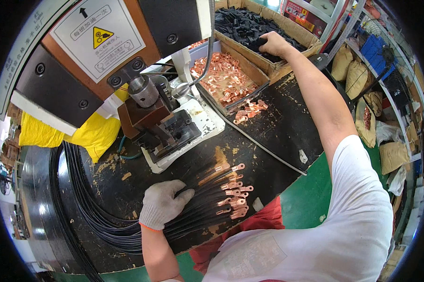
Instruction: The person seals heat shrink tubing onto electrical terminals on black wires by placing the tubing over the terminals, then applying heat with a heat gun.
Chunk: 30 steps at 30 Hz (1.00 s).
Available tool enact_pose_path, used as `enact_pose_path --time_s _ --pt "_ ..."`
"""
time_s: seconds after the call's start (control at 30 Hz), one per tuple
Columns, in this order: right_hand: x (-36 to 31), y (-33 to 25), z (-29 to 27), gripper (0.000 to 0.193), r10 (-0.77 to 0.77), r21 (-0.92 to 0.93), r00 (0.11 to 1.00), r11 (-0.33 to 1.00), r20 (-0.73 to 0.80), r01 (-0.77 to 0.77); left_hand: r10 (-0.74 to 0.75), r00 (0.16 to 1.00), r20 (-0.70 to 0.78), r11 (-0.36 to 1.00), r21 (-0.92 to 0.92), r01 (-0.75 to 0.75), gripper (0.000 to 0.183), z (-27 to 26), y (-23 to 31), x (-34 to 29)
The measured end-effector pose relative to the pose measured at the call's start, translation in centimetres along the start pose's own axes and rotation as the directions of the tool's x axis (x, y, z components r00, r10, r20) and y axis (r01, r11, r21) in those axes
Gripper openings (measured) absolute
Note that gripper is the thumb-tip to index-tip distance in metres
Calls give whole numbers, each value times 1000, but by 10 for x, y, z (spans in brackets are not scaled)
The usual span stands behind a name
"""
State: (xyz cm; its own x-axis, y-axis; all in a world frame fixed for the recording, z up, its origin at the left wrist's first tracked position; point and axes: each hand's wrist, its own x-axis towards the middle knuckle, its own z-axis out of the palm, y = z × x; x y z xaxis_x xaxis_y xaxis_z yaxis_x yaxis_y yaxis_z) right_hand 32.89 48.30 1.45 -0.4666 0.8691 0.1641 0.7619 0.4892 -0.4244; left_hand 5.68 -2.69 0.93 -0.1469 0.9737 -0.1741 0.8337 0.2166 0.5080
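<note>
Head camera view, looking down on a dark, worn bench [287,136] with a press machine [144,96] at upper left. At lower centre I have the left hand [162,202], in a pale knitted glove, lying over a bundle of black cables [113,232]. Its thumb stands slightly apart from the other fingers; I cannot tell whether they grip any cable. The cables curve up the left side of the frame, and their ends fan out right of the glove, tipped with copper lugs [232,192]. I have the right hand [274,44], ungloved, stretched to the top of the frame, fingers bent down into black pieces [240,23] that fill a cardboard box [287,27]. I cannot tell whether they have hold of any. Just below that box, a tray [245,58] holds many loose copper pieces [226,77], with a small copper pile [250,111] beside it on the bench. Yellow material [97,134] lies left of the press.
</note>
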Motion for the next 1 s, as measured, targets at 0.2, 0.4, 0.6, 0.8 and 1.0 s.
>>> enact_pose_path --time_s 0.2,0.4,0.6,0.8,1.0 --pt "19 26 -6 62 237 405 965 898 -112 -173 -20 999 26 1000 7 19 30 1 -1 -1" --pt "-15 6 -44 36 250 844 951 535 -183 22 -44 998 38 999 30 43 32 -1 -3 -5" --pt "-136 10 -41 28 307 807 925 590 -224 0 -5 1000 25 999 33 4 32 2 -2 -2" --pt "-195 29 24 38 325 478 910 862 -258 -172 -56 998 22 998 3 55 31 4 0 -2" --pt "-219 20 18 44 230 -6 919 970 -320 -245 -28 1000 -8 999 16 28 30 7 1 -2"
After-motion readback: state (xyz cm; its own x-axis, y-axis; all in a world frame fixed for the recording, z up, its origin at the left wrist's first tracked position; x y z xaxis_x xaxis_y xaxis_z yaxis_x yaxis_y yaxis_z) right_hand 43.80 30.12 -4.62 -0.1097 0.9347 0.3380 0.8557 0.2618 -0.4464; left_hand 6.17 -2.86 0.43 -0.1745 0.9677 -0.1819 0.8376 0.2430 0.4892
